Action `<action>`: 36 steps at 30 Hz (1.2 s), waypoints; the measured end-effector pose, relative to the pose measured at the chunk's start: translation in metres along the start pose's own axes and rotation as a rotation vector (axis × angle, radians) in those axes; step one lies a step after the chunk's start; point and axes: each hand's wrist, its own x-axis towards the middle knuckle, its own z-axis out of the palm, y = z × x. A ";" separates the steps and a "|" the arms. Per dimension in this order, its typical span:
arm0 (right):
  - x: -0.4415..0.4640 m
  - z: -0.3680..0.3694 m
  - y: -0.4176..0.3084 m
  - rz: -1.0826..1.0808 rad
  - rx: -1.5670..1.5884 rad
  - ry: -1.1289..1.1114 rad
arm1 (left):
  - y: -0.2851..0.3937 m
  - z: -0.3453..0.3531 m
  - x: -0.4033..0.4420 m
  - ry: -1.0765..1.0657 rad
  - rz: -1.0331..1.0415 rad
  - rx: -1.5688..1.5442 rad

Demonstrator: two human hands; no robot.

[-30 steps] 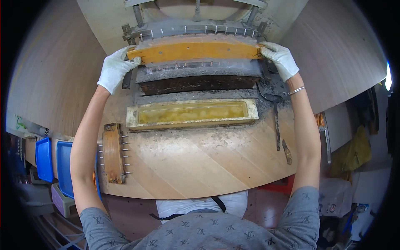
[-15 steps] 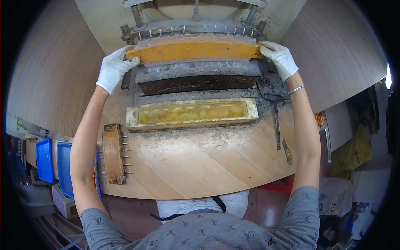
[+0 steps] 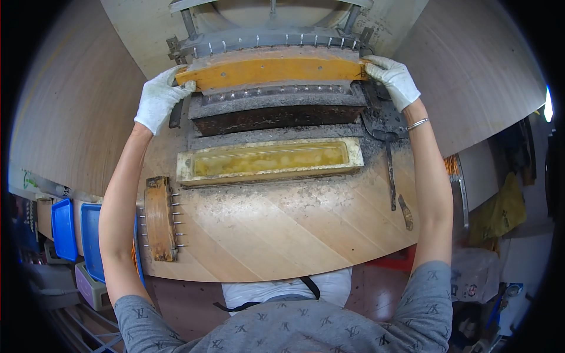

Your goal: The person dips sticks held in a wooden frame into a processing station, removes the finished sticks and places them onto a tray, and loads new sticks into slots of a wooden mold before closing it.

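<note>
1. Head view: L hand (image 3: 159, 100), white glove, closed on L end of orange bar (image 3: 268, 72), thumb on front.
2. Same view: R hand (image 3: 393, 82), gloved too, closed on R end; bar held approx. level betw. both hands, just beyond dark block (image 3: 276, 120), metal pins along both long edges.
3. Nearer person: pale trough (image 3: 185, 169) w/ yellowish contents, on wood table (image 3: 282, 235).
4. Table L: short pinned block (image 3: 159, 217); R: long-handled tool (image 3: 391, 176).
</note>
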 end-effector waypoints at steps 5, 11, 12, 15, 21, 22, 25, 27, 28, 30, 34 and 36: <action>0.001 0.000 0.001 0.008 0.010 0.000 | 0.001 0.000 0.001 0.000 0.017 0.014; 0.000 0.001 0.001 -0.021 -0.067 0.001 | 0.004 -0.002 -0.001 -0.003 -0.002 0.022; 0.001 0.001 0.001 -0.020 -0.045 -0.001 | 0.004 -0.003 -0.001 -0.005 0.001 0.047; 0.000 0.002 -0.001 -0.014 -0.008 -0.001 | -0.001 -0.001 -0.001 0.003 -0.003 0.005; -0.001 0.001 -0.001 -0.031 0.018 0.000 | -0.002 0.001 0.001 0.000 0.006 -0.004; -0.001 0.000 -0.002 -0.023 0.006 -0.003 | -0.002 0.001 0.001 0.000 0.006 -0.005; -0.001 0.000 -0.003 0.002 -0.014 -0.009 | -0.002 0.001 0.001 -0.006 -0.002 -0.008; 0.000 0.000 -0.001 -0.001 -0.003 -0.010 | -0.001 0.000 -0.001 0.002 0.013 -0.003; 0.000 0.000 0.000 -0.003 0.009 -0.013 | -0.002 0.000 -0.001 0.002 0.013 -0.003; 0.000 0.001 0.000 -0.027 0.012 -0.005 | -0.004 0.001 0.000 0.007 0.010 -0.041; 0.000 0.001 0.000 -0.009 0.002 -0.003 | -0.005 0.001 0.001 0.003 0.015 -0.016; 0.001 0.001 0.002 -0.005 0.006 -0.005 | -0.005 0.001 0.001 -0.009 0.001 -0.014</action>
